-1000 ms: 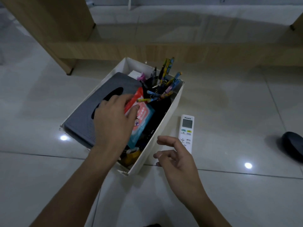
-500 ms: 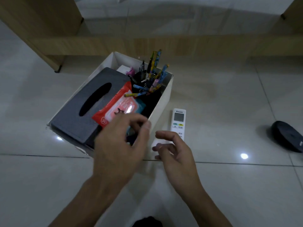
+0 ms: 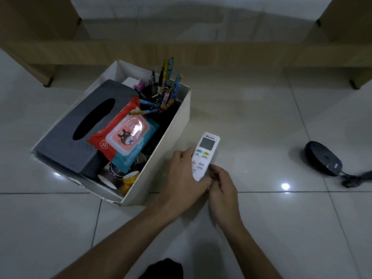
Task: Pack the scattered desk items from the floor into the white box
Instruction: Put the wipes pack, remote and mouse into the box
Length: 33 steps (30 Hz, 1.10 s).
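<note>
Both hands grip the white remote (image 3: 204,158) just right of the white box (image 3: 177,127): left hand (image 3: 184,174) fingers wrap its left edge, right hand (image 3: 221,184) fingers pinch its near end. It seems raised off the floor (image 3: 261,117), display facing up

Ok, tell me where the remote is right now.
In the head view, the white remote is right of the white box, on the floor, gripped at its near end by both hands.
</note>
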{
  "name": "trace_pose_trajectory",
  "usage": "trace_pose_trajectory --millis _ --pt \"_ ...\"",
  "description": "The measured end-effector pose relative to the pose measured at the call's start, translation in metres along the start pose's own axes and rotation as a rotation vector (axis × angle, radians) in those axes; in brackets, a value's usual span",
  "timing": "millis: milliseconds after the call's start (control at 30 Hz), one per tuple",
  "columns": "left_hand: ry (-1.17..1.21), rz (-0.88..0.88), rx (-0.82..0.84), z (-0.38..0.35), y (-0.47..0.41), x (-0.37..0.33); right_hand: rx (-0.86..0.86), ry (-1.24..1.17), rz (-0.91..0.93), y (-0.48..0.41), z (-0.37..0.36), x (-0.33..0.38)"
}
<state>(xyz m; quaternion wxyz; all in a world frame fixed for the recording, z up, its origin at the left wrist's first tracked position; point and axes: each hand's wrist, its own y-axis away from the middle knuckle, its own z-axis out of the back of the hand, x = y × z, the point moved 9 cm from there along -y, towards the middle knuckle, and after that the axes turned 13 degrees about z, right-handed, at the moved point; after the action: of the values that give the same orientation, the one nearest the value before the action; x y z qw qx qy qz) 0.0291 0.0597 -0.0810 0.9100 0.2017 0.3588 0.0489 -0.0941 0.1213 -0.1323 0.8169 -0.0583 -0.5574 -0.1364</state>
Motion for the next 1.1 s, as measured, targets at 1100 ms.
trace_pose_trajectory --millis 1100 --pt "-0.445 0.083 -0.293 0.147 0.029 0.036 0.328 0.539 0.423 0.02 -0.067 0.009"
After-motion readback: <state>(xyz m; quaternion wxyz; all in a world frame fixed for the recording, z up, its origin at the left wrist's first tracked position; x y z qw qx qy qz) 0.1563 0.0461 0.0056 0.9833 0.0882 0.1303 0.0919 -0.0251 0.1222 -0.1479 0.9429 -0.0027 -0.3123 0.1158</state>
